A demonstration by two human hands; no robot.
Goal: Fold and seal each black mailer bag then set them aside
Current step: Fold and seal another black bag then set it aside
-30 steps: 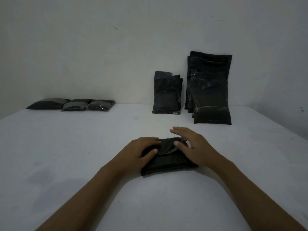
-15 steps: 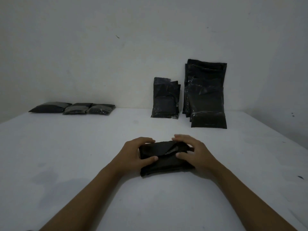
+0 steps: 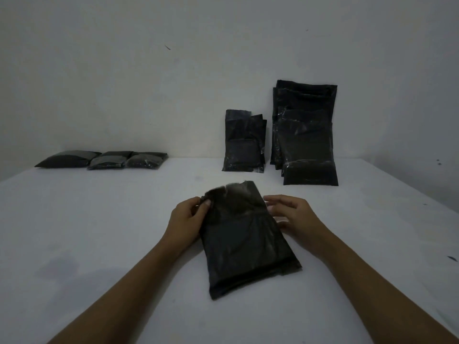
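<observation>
- Now the left hand (image 3: 186, 219) pinches the black mailer bag's (image 3: 244, 244) far left corner.
- Right hand (image 3: 293, 214) — fingers loosely spread — touches its right edge.
- Bag lies flat on the white table (image 3: 99, 232), skewed — matte, wrinkled, far flap raised.

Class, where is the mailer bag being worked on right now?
The mailer bag lies centre foreground on the white table, between the left hand and right hand.
</observation>
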